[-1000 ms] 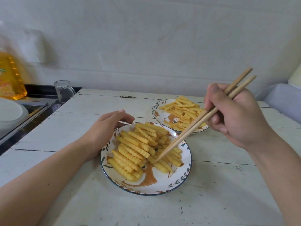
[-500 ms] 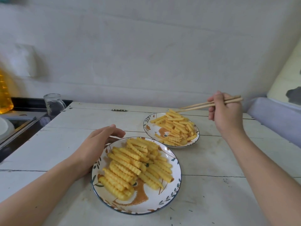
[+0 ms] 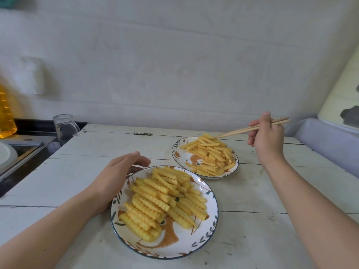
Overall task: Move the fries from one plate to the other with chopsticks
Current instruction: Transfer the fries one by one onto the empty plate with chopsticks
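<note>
Two patterned plates of crinkle-cut fries stand on the white wooden table. The near plate holds a large pile of fries. The far plate to the right holds a smaller pile of fries. My right hand is shut on a pair of wooden chopsticks, whose tips touch the top of the far pile. My left hand rests curled against the near plate's left rim, fingers apart.
A small glass jar stands at the table's back left corner. Left of the table are a dark counter with a sink and a bottle of yellow oil. A grey-blue cushioned edge lies at the right.
My right hand has carried the chopsticks from the near plate over to the far plate, and their tips have dipped onto that pile. The left hand has stayed at the near plate's rim.
</note>
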